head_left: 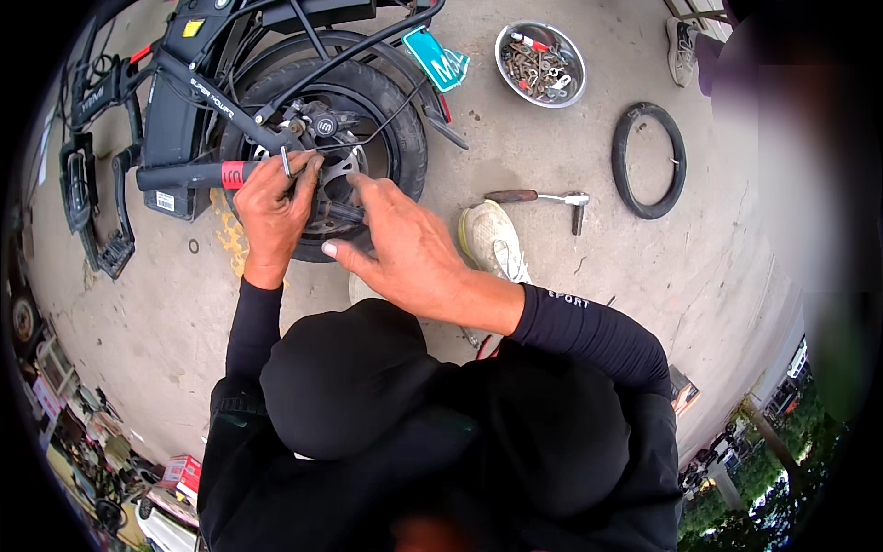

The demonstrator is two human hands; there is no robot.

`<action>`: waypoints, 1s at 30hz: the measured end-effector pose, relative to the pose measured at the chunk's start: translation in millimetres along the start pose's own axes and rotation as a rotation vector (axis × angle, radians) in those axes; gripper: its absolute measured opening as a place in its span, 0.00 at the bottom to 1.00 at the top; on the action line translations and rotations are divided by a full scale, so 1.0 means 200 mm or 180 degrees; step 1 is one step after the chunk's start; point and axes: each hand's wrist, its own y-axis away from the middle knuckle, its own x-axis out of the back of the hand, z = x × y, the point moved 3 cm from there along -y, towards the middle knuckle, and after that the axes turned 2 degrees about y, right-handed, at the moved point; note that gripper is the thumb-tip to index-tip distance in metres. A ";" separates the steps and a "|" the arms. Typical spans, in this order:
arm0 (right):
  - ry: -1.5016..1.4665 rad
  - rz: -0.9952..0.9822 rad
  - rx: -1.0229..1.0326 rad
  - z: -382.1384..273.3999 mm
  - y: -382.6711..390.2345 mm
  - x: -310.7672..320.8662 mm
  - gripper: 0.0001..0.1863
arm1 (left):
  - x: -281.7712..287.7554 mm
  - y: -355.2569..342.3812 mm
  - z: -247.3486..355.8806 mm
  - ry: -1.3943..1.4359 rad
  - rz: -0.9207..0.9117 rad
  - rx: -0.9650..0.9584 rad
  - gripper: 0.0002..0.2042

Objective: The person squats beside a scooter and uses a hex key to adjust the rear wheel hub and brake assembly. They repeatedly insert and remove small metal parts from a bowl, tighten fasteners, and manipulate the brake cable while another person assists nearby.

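1. Rear wheel (409, 115) of an electric bike, in front of the person's knees. Brake disc (342, 168) shows silver near the wheel's middle, just below a round black hub cap (325, 124).
2. Left hand (274, 204): thumb and fingers pinched together, L-shaped metal piece, probably a hex key (287, 163), upright between them. It stands beside the dark frame tube (184, 176) with a red band; cannot tell whether its tip sits in a bolt.
3. Right hand (405, 235): half spread, thumb stuck out to the side, forefinger reaching to the disc. No hold on anything seen; contact with the disc cannot be told.
4. Judgement on good handling: seat the key fully and square before loading it, or the socket may round. Keep the right fingertips off the disc's braking face; grease there would hurt the braking. Steady the wheel by its tyre rather than by thin parts.
5. Farther out, to the right: ratchet wrench (543, 197) on the concrete, just beyond a pale shoe (494, 241). Metal bowl (579, 85) of mixed hardware above it; loose black tyre (624, 175) farther right.
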 end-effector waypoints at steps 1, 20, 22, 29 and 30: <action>0.0080 0.0006 0.0034 -0.04 0.00 0.00 0.39 | -0.01 0.00 0.01 0.0027 0.0037 0.0045 0.08; -0.0913 0.0911 0.1449 0.18 -0.42 -0.14 0.11 | -0.04 0.15 -0.06 -0.0514 0.0444 0.0807 0.04; -0.0881 0.0963 0.1691 0.18 -0.43 -0.15 0.09 | 0.02 0.21 -0.15 -0.0643 0.0083 0.1064 0.10; -0.0507 0.1129 0.2224 0.25 -0.47 -0.21 0.04 | 0.31 -0.03 0.34 -0.1648 -0.1001 0.0446 0.28; -0.0499 0.1157 0.2263 0.25 -0.48 -0.22 0.03 | 0.31 -0.07 0.38 -0.2137 -0.1526 0.0127 0.26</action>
